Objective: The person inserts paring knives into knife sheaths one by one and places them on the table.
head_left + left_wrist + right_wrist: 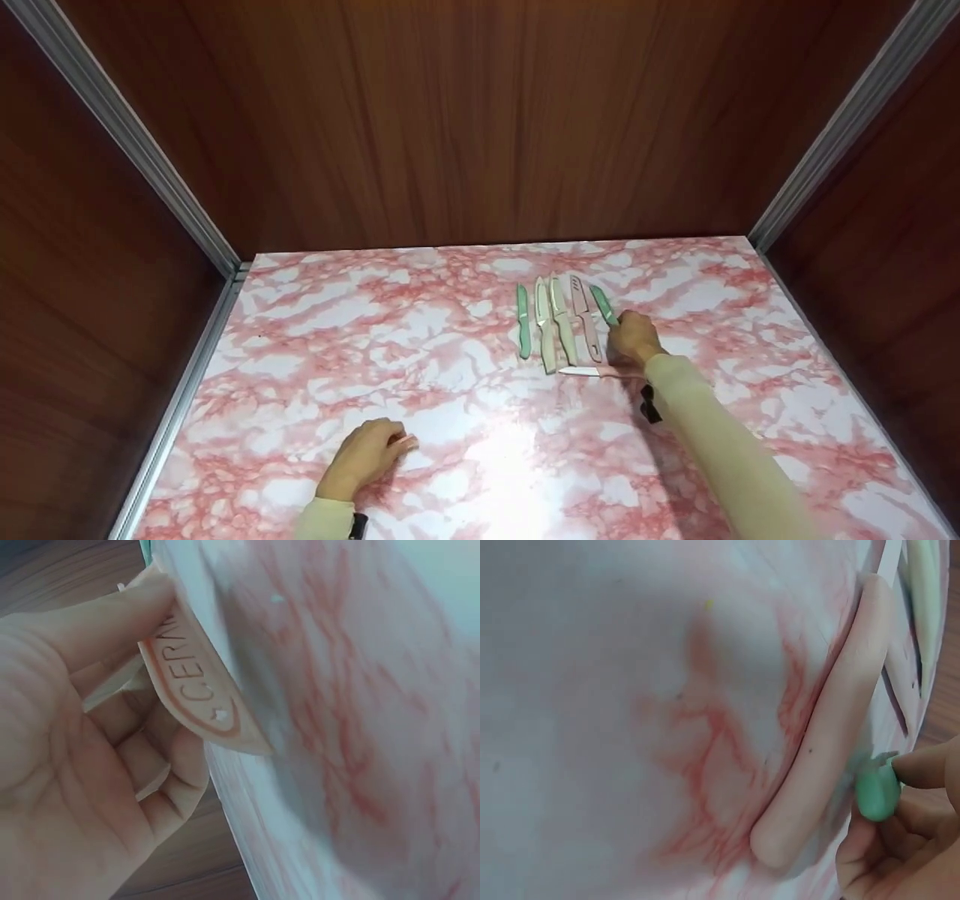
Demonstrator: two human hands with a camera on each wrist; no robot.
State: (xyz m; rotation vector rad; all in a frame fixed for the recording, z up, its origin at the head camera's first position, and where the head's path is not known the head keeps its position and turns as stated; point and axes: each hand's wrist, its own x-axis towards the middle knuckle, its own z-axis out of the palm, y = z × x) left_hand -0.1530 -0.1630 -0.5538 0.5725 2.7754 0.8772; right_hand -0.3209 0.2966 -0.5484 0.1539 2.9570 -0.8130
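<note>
My left hand (pixel 367 454) pinches a pink knife sheath (pixel 193 682) between thumb and fingers, low over the table; raised letters show on its side. At the right of the knife row, my right hand (pixel 634 337) grips a green knife (pixel 603 304) by its handle, whose rounded end (pixel 877 795) shows in the right wrist view. Just below that hand lies a pink-handled knife (pixel 825 724) with its white blade (pixel 579 371) bare and pointing left. The forearm partly covers its handle in the head view.
Left of my right hand, a pink knife (pixel 587 322), two pale green knives (pixel 561 319) (pixel 544 326) and another green knife (pixel 523 322) lie side by side, handles toward me. The marbled table (pixel 300 360) meets brown wood panels (pixel 465 127) at the back and sides.
</note>
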